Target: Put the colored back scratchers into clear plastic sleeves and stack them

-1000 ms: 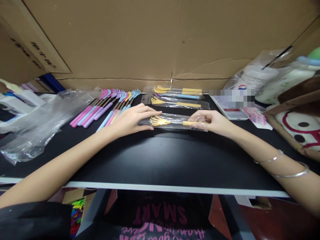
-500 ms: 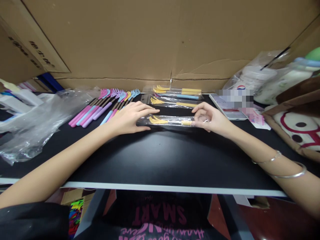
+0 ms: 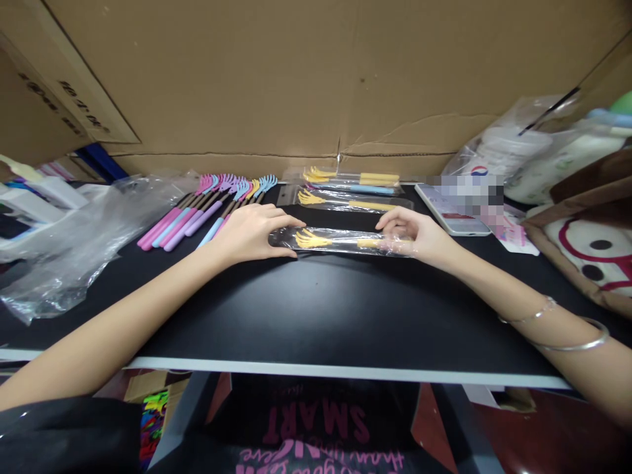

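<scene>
A yellow back scratcher (image 3: 310, 239) in a clear plastic sleeve lies crosswise between my hands, just above or on the black tabletop. My left hand (image 3: 251, 234) has its thumb and fingers around the left end of the sleeve, by the claw. With curled fingers, my right hand (image 3: 412, 234) pinches the sleeve at the yellow handle end. Behind it lies another sleeved yellow back scratcher (image 3: 370, 205), and farther back a small pile of sleeved ones (image 3: 378, 179). To the left, several unwrapped back scratchers (image 3: 178, 224) in pink, blue, purple and yellow lie side by side.
A crumpled clear plastic bag (image 3: 99, 230) lies at the left. At the right are a phone (image 3: 457, 214), a bagged white cup (image 3: 513, 148) and a brown plush-like bag (image 3: 563, 210). Cardboard (image 3: 296, 79) walls the back. The table's pale front edge (image 3: 345, 372) runs nearest me.
The yellow back scratcher's claw has shifted slightly right within the sleeve, and its handle sits farther under my right fingers. My hands stay at the two ends.
</scene>
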{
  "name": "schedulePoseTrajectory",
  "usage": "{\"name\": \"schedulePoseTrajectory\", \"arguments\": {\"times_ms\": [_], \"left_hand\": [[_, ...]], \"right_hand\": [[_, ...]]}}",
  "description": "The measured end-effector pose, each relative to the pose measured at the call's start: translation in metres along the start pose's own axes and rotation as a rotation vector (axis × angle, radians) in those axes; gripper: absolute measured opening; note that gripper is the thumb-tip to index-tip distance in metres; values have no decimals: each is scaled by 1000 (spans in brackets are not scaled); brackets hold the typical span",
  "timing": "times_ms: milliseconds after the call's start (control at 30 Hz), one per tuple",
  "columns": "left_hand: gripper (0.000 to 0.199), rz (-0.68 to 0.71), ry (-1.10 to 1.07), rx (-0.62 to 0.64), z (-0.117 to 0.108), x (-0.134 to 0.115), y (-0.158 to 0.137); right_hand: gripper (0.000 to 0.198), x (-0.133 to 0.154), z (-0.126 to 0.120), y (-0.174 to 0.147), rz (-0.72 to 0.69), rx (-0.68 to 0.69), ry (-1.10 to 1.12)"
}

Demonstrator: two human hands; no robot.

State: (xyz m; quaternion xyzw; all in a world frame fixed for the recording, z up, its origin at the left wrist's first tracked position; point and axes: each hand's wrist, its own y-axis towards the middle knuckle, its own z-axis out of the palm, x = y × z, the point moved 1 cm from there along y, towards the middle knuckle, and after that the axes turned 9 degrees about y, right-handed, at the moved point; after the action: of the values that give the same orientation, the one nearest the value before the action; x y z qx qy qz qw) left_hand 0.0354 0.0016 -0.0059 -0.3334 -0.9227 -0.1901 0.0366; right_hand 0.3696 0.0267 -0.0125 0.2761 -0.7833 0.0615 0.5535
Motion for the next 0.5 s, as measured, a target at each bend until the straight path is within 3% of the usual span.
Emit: {"name": "schedulePoseTrajectory", "arguments": {"times_ms": [300,500], "left_hand": [[49,14,-39,-41,1,-13,-1],[55,54,-61,67,1,3,-2]], "right_hand": [[53,6,6,-5,77,18,-6],[50,11,2,-6,30,-17,-44]]}}
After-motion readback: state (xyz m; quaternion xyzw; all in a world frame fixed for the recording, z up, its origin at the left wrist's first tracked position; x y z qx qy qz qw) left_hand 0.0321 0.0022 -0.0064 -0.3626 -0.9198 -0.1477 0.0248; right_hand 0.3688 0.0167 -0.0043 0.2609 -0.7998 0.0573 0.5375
